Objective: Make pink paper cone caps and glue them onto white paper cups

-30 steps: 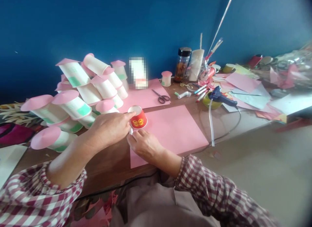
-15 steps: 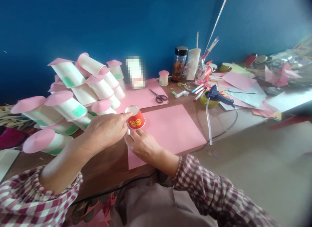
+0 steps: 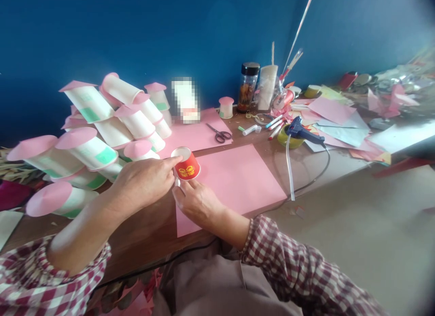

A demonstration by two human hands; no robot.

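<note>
A red paper cup (image 3: 187, 167) with yellow print stands upside down at the left edge of a pink paper sheet (image 3: 238, 175). My left hand (image 3: 144, 176) steadies it from the left, its index finger laid on the upturned base. Low on the cup's near side is my right hand (image 3: 200, 199), with its fingers pinched together. A white pen-like tip (image 3: 177, 182) pokes out at these fingers; the rest is hidden, and it looks like a marker.
White cups with pink paper tops (image 3: 86, 146) are piled on the left. Black-handled scissors (image 3: 222, 136) lie on another pink sheet. Markers (image 3: 275, 128), a lidded bottle (image 3: 248, 87), stacked cups (image 3: 267, 87) and a blue glue gun (image 3: 301, 130) with its cord stand rightward.
The whole view has shifted slightly. Both hands keep the same hold at the cup, with the left index finger still on its base; hardly any other movement shows.
</note>
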